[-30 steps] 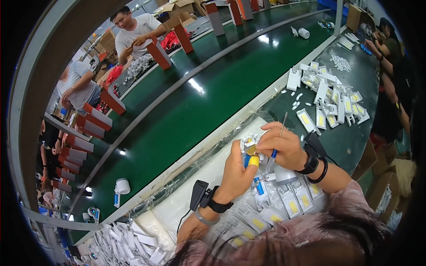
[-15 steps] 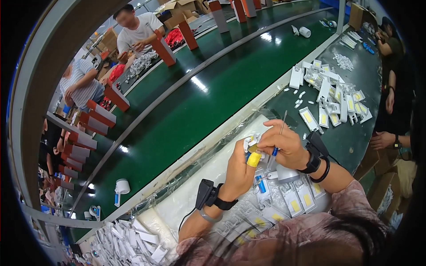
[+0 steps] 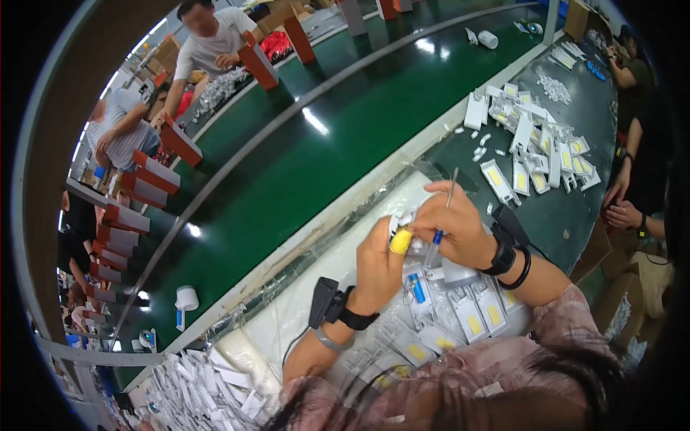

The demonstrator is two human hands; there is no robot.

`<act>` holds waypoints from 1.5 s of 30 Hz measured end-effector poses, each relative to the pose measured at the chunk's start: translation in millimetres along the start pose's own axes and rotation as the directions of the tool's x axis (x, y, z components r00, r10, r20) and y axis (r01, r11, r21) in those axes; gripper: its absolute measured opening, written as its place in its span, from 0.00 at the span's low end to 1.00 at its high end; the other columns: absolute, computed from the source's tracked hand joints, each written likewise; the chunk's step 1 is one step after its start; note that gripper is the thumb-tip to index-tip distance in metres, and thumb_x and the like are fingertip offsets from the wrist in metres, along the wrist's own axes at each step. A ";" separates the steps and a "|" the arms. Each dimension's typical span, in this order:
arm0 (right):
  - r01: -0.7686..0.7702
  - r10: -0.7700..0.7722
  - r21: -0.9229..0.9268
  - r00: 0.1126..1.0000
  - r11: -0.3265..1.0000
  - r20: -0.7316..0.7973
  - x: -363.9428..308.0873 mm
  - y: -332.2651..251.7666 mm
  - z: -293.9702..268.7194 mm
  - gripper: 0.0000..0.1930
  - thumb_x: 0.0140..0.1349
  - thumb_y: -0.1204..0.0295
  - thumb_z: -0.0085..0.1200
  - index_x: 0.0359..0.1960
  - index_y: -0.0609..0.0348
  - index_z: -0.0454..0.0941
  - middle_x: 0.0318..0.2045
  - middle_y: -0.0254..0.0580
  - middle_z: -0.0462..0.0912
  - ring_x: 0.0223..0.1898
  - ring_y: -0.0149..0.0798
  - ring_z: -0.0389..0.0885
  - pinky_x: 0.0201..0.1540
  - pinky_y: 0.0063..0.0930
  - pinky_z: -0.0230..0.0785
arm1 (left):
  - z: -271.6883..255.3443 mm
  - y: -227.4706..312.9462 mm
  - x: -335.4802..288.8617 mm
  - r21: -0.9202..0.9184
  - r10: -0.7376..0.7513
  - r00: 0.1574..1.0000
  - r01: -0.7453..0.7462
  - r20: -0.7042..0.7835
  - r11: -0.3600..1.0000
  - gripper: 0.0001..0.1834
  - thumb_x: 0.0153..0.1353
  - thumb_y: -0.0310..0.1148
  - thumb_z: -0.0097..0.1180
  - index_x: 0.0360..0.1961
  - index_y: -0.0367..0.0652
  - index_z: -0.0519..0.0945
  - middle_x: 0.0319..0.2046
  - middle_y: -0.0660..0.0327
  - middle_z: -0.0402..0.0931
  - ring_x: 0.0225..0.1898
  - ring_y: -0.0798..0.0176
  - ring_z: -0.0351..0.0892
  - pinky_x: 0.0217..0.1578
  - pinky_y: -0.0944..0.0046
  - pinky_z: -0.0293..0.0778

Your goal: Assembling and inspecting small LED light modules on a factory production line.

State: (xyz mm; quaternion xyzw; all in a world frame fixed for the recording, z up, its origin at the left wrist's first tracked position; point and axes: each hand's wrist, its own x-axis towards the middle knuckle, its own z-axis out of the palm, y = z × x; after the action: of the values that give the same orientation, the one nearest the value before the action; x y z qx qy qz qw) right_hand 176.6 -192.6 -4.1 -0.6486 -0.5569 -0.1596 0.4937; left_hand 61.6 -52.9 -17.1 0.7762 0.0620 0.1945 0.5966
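The conveyor belt (image 3: 309, 187) is deep green, the table (image 3: 552, 231) darker green. White housings (image 3: 497, 184) carry yellow panels; boxes (image 3: 259, 68) pair orange with grey. The screwdriver (image 3: 438, 237) handle is blue and clear, the left hand's (image 3: 379, 260) wrap (image 3: 400, 241) yellow, the sleeve (image 3: 568, 317) pink (mottled paler), a co-worker's shirt (image 3: 115, 133) striped.

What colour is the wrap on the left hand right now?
Bright yellow; the wrap on the left hand shows best in the head view.

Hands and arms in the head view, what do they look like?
The left hand has a yellow wrap on one digit; its wrist bears a black strap, a boxy black device with a thin cable, and a grey bangle. The right hand has a dark wristband, similar device and black bangle. Sleeves are mottled pink.
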 end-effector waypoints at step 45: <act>-0.638 0.609 0.527 0.750 0.562 0.259 -3.1 22.3 3.0 0.05 0.63 0.74 0.58 0.35 0.61 0.75 0.30 0.30 0.80 0.30 0.19 0.74 0.34 0.14 0.67 | -23.6 -22.4 17.7 -0.135 -0.014 0.957 0.055 0.291 0.989 0.38 0.55 0.27 0.65 0.65 0.38 0.62 0.47 0.57 0.75 0.51 0.64 0.74 0.57 0.62 0.68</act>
State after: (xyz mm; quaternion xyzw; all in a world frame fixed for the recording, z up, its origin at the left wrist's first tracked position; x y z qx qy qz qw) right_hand 194.2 -189.5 -18.2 -0.6213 -0.3239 0.2200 0.6787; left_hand 72.0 -19.6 -29.3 0.7509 -0.0264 0.0725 0.6559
